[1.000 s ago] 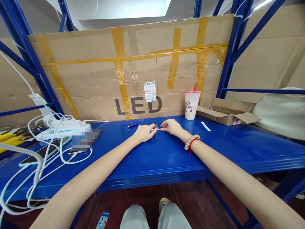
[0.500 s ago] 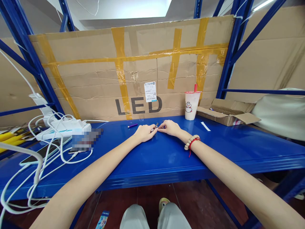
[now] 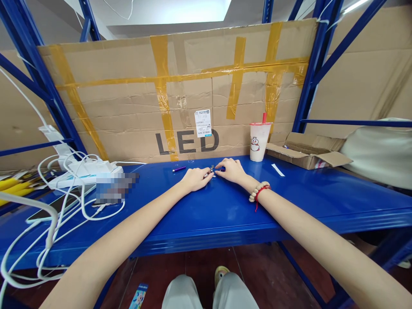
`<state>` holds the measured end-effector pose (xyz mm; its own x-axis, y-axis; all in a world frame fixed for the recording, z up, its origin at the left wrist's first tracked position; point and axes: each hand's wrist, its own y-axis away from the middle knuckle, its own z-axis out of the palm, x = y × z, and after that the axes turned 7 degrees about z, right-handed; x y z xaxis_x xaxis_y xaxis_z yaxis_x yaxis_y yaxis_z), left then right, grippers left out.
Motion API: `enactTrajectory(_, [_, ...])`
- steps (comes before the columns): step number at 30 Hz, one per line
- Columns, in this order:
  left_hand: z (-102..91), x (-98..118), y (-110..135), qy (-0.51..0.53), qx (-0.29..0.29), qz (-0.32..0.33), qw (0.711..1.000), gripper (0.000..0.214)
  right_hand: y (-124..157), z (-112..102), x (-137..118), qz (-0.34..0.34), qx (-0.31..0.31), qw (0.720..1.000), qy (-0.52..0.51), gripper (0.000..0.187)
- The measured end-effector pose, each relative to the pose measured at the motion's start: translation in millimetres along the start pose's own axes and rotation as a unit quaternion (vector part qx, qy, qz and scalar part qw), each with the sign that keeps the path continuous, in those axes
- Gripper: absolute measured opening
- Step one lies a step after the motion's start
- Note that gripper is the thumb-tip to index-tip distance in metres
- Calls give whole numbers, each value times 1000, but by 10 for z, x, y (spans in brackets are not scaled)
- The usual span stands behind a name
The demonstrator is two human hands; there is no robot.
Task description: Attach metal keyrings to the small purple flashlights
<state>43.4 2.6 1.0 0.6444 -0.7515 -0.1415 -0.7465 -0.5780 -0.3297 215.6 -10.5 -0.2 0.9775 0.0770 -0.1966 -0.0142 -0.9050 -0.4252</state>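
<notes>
My left hand [image 3: 195, 179] rests on the blue tabletop with its fingers closed on a small shiny metal piece [image 3: 206, 175], too small to name. Just to the right, my right hand [image 3: 231, 170] hovers low over the table, palm down. Its thumb and forefinger are apart, and a dark purple bit shows in the gap, either between or behind them; I cannot tell which. Tiny metal parts [image 3: 212, 168] lie between the two hands. Left of them lies a slim purple pen-like tube [image 3: 179, 169]. Part of what my left hand holds is hidden by its fingers.
A paper-white cup [image 3: 259, 141] with a red straw stands behind my right hand, near a white strip [image 3: 277, 170] and an open cardboard box [image 3: 305, 151]. White cables, a power strip [image 3: 90, 171] and a phone [image 3: 61, 204] crowd the left. A cardboard panel [image 3: 128, 107] closes the back.
My right hand has drawn slightly up and away from the left fingertips, and its thumb and forefinger have parted. My left hand has stayed in place with the metal piece.
</notes>
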Motion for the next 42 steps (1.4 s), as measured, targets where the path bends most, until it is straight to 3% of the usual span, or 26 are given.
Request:
enactTrajectory(5, [-8,1,-4,-5,-5,-2,1000,38,4,-58,0,37,5,999,16,22])
enactTrajectory(15, [-23,8,-2,-3,-14,-3,1000,38,-28,-20,41,33,-64,997,-12,18])
enactTrajectory(42, [-24,1,-8,4,-34,11,999,35,-32,-16,52,40,-60,997,-16,17])
